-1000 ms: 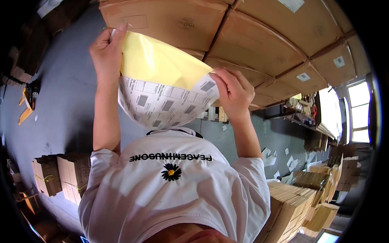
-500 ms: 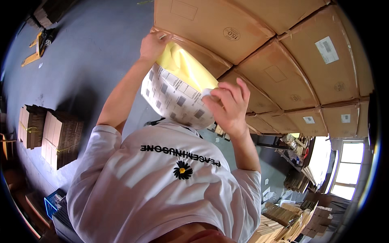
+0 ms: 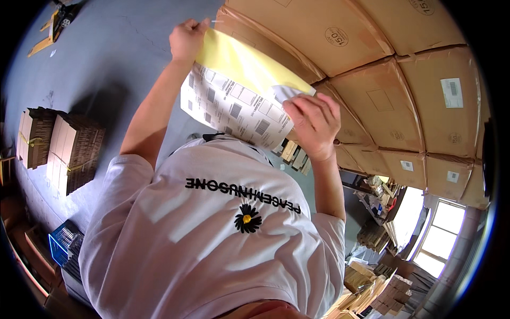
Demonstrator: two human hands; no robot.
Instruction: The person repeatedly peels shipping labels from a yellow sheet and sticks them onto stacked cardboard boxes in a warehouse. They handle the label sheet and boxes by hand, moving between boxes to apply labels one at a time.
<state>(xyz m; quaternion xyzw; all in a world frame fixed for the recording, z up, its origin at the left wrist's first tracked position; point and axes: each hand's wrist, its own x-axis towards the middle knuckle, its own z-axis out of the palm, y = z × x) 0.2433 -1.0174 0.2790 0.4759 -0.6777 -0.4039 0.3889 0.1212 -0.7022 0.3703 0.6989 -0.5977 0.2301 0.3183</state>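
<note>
I hold up a sheet of white printed labels (image 3: 236, 109) in front of the stacked boxes. Its upper part is bare yellow backing paper (image 3: 249, 61); rows of labels with dark code blocks cover the lower part. My left hand (image 3: 186, 45) is closed on the sheet's upper left corner, and a thin white strip (image 3: 217, 21) sticks out beside its fingertips. At the right edge, the bent fingers of my right hand (image 3: 316, 125) are closed at a pale, lifted label (image 3: 284, 91) over the yellow backing. The thumb is mostly hidden.
Large taped cardboard boxes (image 3: 380, 101) form a wall ahead and to the right, some with white labels. Tied stacks of flat cardboard (image 3: 74, 151) stand on the grey floor (image 3: 133, 48) at left. A yellow pallet jack (image 3: 45, 40) is far left, a blue crate (image 3: 64, 242) lower left.
Both hands have risen with the sheet, the right one also shifting to the right. The sheet is flatter and more stretched out than before.
</note>
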